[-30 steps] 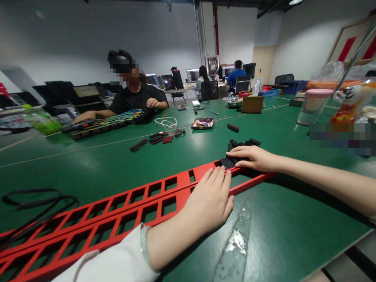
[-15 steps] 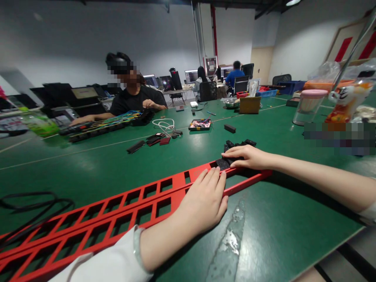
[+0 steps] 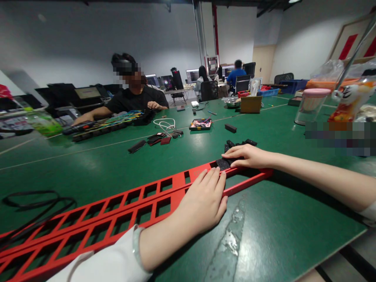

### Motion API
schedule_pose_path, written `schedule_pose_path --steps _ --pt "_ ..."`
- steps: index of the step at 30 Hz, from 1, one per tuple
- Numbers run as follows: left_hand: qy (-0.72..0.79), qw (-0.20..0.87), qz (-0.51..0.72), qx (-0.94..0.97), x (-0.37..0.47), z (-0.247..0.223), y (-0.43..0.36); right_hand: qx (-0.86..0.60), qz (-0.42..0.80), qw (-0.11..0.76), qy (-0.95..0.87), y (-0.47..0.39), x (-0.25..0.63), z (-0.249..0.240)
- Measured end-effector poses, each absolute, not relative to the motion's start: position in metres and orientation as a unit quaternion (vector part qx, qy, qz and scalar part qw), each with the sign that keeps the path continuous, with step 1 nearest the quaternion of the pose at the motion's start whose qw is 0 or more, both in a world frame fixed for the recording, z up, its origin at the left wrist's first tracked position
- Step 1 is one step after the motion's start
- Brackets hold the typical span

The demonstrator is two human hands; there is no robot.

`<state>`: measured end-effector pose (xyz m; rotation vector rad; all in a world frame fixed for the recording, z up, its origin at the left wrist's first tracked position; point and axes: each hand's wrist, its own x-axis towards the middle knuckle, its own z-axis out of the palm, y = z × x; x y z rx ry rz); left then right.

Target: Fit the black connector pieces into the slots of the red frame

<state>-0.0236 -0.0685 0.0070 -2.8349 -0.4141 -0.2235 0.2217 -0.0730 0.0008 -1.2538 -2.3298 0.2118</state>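
A long red frame (image 3: 176, 201) with two rows of rectangular openings lies slantwise over the green table (image 3: 282, 219). My left hand (image 3: 204, 197) rests flat on its right part, fingers stretched out. A black block-like piece (image 3: 223, 163) sits at the far row's right end, just beyond my left fingertips. Over that end is my right hand (image 3: 243, 154), its fingers stretched and touching the black pieces there; part of what lies beneath the palm is hidden. Several loose black pieces (image 3: 249, 142) lie on the table just behind my right hand.
Black cable (image 3: 38, 196) loops over the frame's left end. Farther back lie dark red and black pieces (image 3: 166, 140), a white cable (image 3: 164, 124) and a small tray (image 3: 200, 124) with wires. A co-worker (image 3: 136, 98) sits across the table beside bundled wires. A pink-lidded jar (image 3: 313, 107) stands right.
Both hands stay in practically the same place on the frame and black pieces. The view has shifted very slightly.
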Motion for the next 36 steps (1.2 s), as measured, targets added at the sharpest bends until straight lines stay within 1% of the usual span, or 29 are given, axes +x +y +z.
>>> schedule_pose_path --steps 12,20,22,25,27,31,34,36 --pt "-0.143 0.134 -0.072 -0.978 -0.021 0.008 -0.067 -0.46 0.063 0.252 -0.849 -0.076 0.218 -0.002" --pt "-0.139 0.134 -0.077 -0.978 -0.023 0.008 -0.068 -0.441 0.008 0.262 -0.858 -0.08 0.213 -0.003" --pt "-0.139 0.133 -0.082 -0.978 -0.023 0.009 -0.068 -0.455 -0.016 0.283 -0.844 -0.079 0.214 -0.002" --pt "-0.138 0.132 -0.085 -0.978 -0.023 0.009 -0.068 -0.509 -0.068 0.337 -0.789 -0.072 0.218 -0.004" --pt "-0.137 0.131 -0.086 -0.978 -0.023 0.009 -0.069 -0.539 -0.093 0.347 -0.762 -0.061 0.222 -0.007" --pt "-0.142 0.13 -0.083 -0.978 -0.023 0.01 -0.07 -0.58 -0.102 0.299 -0.751 -0.037 0.227 -0.014" --pt "-0.146 0.128 -0.079 -0.978 -0.023 0.01 -0.07 -0.601 -0.081 0.258 -0.753 -0.028 0.228 -0.017" --pt "-0.148 0.126 -0.075 -0.978 -0.022 0.011 -0.07 -0.611 -0.062 0.245 -0.75 -0.026 0.228 -0.018"
